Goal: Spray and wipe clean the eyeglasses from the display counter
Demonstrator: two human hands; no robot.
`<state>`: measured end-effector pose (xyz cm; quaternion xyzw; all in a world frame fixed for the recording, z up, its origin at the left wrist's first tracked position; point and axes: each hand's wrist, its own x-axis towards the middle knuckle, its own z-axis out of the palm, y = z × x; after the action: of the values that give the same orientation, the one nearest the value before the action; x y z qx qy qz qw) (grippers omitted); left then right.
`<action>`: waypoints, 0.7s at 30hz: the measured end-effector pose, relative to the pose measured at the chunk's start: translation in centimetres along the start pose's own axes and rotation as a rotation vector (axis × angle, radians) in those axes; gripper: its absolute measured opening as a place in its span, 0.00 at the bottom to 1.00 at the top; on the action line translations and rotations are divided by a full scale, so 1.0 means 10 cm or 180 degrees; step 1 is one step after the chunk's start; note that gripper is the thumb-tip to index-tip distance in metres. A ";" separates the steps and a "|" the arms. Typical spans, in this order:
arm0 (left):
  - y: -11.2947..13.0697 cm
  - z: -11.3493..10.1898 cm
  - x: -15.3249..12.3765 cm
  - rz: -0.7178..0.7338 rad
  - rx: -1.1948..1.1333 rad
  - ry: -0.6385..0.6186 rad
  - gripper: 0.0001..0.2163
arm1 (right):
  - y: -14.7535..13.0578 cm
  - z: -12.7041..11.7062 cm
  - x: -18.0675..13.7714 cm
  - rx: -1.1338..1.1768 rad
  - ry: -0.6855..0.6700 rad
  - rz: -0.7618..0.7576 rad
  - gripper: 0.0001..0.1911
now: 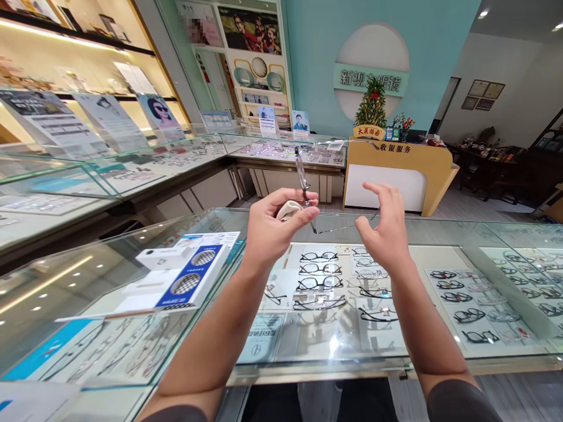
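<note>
The glass counter (325, 371) runs along the near side, with rows of spectacles (321, 285) inside it and a blue-and-white box (193, 275) on its left part. Above the counter's middle, the left hand (272, 225) pinches a pair of eyeglasses (303, 177) between thumb and fingertips, a pale cloth (289, 210) bunched in the same grip. The frame rises nearly edge-on above those fingertips; one thin temple (336, 230) stretches over the counter toward the right hand (385, 225). That hand is spread, thumb and forefinger wide apart near the temple's end; whether they touch it, I cannot tell. Beyond the counter stands a yellow desk (440, 167) bearing a leafy plant (373, 110).
</note>
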<state>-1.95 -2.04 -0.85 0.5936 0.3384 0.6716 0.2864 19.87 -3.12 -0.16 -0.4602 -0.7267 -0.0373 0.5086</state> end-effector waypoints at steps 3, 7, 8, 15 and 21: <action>-0.01 -0.01 0.02 0.0016 0.0022 -0.0003 0.21 | 0.00 0.00 0.00 -0.0025 -0.0182 0.0063 0.25; 0.00 0.03 0.02 0.0178 0.0103 -0.0317 0.18 | -0.04 -0.02 0.01 0.0181 -0.0442 -0.0002 0.20; 0.00 0.04 0.01 0.0222 0.0152 -0.0395 0.17 | -0.06 -0.03 0.00 0.0296 -0.0556 -0.0057 0.21; -0.01 0.09 -0.01 -0.0077 0.0163 -0.0811 0.20 | -0.13 0.08 -0.02 0.0928 -0.1118 -0.0349 0.22; -0.07 0.07 0.02 -0.0274 0.0103 -0.0876 0.19 | -0.11 0.17 -0.01 0.1274 -0.1296 -0.0082 0.20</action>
<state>-1.31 -1.36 -1.19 0.6696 0.3318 0.5654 0.3490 17.91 -2.96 -0.62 -0.3393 -0.8126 0.1937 0.4324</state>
